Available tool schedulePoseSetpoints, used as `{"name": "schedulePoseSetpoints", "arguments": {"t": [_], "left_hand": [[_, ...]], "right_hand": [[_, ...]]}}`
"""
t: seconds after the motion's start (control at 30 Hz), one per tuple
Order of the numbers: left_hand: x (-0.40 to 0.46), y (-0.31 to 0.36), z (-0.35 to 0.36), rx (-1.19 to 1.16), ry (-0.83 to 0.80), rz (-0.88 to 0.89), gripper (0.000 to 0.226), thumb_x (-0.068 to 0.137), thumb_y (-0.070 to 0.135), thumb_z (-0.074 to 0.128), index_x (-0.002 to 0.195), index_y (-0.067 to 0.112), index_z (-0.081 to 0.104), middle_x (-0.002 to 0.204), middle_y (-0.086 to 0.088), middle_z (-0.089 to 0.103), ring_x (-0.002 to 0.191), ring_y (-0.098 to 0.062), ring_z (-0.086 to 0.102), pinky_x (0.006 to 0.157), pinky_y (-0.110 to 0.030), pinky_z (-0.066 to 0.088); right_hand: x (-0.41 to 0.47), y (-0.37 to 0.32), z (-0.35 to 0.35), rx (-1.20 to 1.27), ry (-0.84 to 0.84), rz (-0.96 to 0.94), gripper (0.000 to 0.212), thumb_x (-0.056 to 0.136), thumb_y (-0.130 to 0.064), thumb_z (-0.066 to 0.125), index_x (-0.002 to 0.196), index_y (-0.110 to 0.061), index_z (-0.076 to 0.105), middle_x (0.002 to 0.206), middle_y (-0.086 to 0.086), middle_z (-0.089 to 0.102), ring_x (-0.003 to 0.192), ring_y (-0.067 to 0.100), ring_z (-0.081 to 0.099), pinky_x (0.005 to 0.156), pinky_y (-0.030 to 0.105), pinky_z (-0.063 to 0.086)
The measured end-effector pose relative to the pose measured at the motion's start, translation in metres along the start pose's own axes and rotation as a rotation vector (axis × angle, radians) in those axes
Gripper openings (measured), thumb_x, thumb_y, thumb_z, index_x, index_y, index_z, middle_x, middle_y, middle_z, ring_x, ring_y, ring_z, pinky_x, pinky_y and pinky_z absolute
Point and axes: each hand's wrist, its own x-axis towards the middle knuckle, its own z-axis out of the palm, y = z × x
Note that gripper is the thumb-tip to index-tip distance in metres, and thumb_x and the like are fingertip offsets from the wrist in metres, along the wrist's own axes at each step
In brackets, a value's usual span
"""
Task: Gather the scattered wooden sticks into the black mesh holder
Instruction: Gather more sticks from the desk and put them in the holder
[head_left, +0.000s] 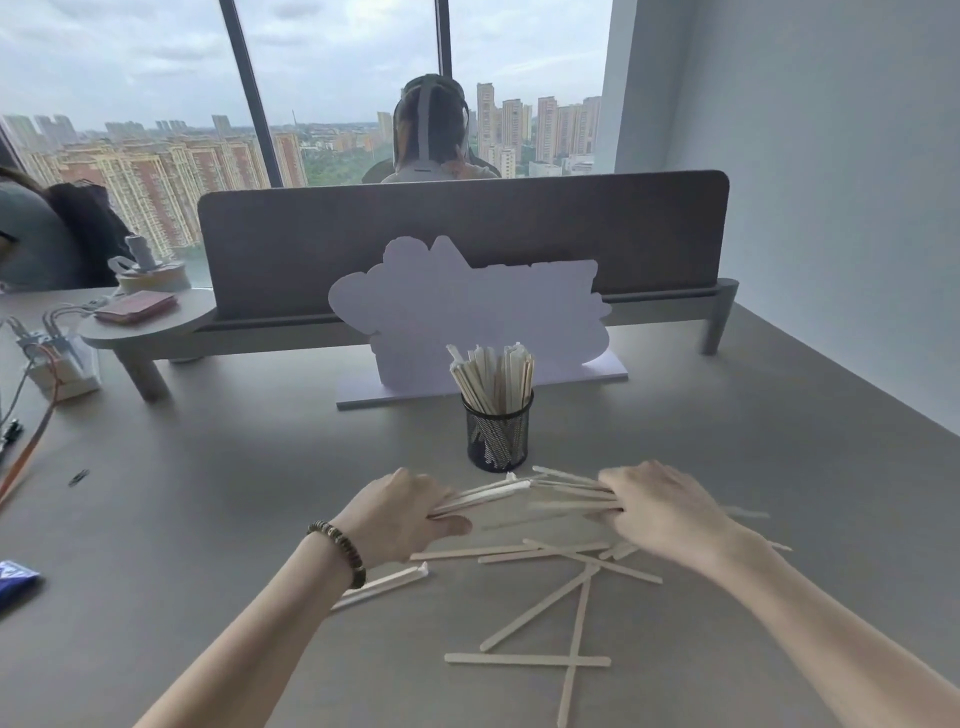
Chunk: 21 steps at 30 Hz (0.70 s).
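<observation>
The black mesh holder (497, 436) stands upright mid-table, with several wooden sticks (493, 376) fanning out of its top. Just in front of it, my left hand (402, 514) is closed around a small bundle of sticks (485, 493) that points right. My right hand (662, 512) grips the ends of another bunch of sticks (569, 491) pointing left. Both bundles lie low over the table. More loose sticks (540, 613) lie crossed on the table between and below my hands, one (387, 584) beside my left wrist.
A white cut-out sign (467, 312) stands right behind the holder, before a grey desk divider (467, 228). Cables and a small device (47, 358) sit at the left, a blue packet (15, 579) at the left edge. A person sits beyond the divider.
</observation>
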Motion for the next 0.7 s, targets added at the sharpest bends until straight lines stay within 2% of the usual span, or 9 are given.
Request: {"name": "schedulePoseSetpoints", "arguments": {"t": [0.07,0.17,0.27,0.33,0.4,0.47,0.57,0.63,0.7], "left_hand": [[0.001,-0.001,0.002,-0.057,0.048,-0.045,0.041,0.084,0.059,0.060,0.065,0.026,0.046,0.058,0.003,0.054,0.050,-0.016,0.051,0.060,-0.032,0.049],[0.002,0.002,0.000,-0.125,0.188,-0.102,0.048,0.084,0.056,0.063,0.056,0.024,0.040,0.054,0.003,0.047,0.057,-0.022,0.046,0.054,-0.031,0.037],[0.003,0.006,-0.004,-0.280,0.360,-0.127,0.050,0.082,0.045,0.068,0.053,0.017,0.038,0.047,0.004,0.041,0.050,-0.017,0.038,0.050,-0.030,0.034],[0.004,0.010,-0.004,-0.417,0.463,-0.144,0.051,0.083,0.038,0.067,0.051,0.016,0.034,0.041,0.005,0.033,0.043,-0.011,0.028,0.042,-0.023,0.027],[0.004,0.017,-0.003,-0.623,0.539,-0.150,0.053,0.083,0.036,0.065,0.049,0.018,0.029,0.039,0.007,0.026,0.040,-0.009,0.021,0.039,-0.023,0.021],[0.005,0.025,-0.003,-0.907,0.567,-0.090,0.054,0.081,0.039,0.064,0.049,0.015,0.029,0.043,0.005,0.026,0.043,-0.013,0.021,0.044,-0.027,0.018],[0.007,0.036,-0.001,-1.192,0.624,-0.046,0.059,0.085,0.032,0.064,0.052,-0.003,0.030,0.049,-0.009,0.028,0.042,-0.015,0.023,0.044,-0.033,0.016],[0.009,0.041,0.002,-1.237,0.663,-0.032,0.060,0.092,0.023,0.062,0.054,-0.007,0.027,0.050,-0.011,0.028,0.044,-0.017,0.023,0.045,-0.036,0.016],[0.011,0.044,0.006,-1.237,0.693,-0.046,0.060,0.096,0.017,0.060,0.053,-0.007,0.027,0.048,-0.011,0.029,0.045,-0.019,0.024,0.045,-0.037,0.017]], "right_hand": [[0.004,0.003,0.003,0.058,0.057,0.057,0.022,0.087,-0.039,0.061,0.078,-0.019,0.061,0.078,0.001,0.070,0.080,0.030,0.066,0.063,0.035,0.047],[0.011,0.005,0.004,0.195,0.086,0.106,0.030,0.089,-0.039,0.059,0.071,-0.016,0.063,0.066,0.003,0.065,0.071,0.032,0.063,0.062,0.037,0.051],[0.014,0.004,0.000,0.430,0.178,0.094,0.055,0.094,-0.050,0.055,0.053,-0.015,0.046,0.045,-0.005,0.044,0.045,0.012,0.044,0.049,0.026,0.038],[0.015,-0.001,-0.004,0.592,0.254,0.074,0.058,0.094,-0.053,0.054,0.053,-0.014,0.039,0.044,-0.006,0.034,0.041,0.011,0.032,0.046,0.022,0.031],[0.018,-0.007,-0.008,0.798,0.280,0.088,0.058,0.094,-0.049,0.056,0.048,-0.017,0.042,0.041,-0.003,0.041,0.038,0.011,0.041,0.047,0.019,0.037],[0.021,-0.016,-0.014,1.057,0.259,0.122,0.058,0.095,-0.044,0.057,0.043,-0.019,0.051,0.040,-0.002,0.045,0.036,0.017,0.046,0.047,0.023,0.043],[0.025,-0.028,-0.022,1.430,0.231,0.151,0.048,0.095,-0.043,0.058,0.053,-0.024,0.043,0.044,-0.002,0.029,0.038,0.015,0.022,0.041,0.028,0.020],[0.028,-0.033,-0.024,1.552,0.219,0.138,0.050,0.093,-0.046,0.060,0.057,-0.023,0.034,0.046,-0.003,0.021,0.046,0.019,0.009,0.044,0.032,0.009],[0.032,-0.036,-0.023,1.588,0.212,0.119,0.054,0.094,-0.042,0.061,0.054,-0.023,0.029,0.045,-0.003,0.019,0.051,0.023,0.006,0.046,0.035,0.006]]}}
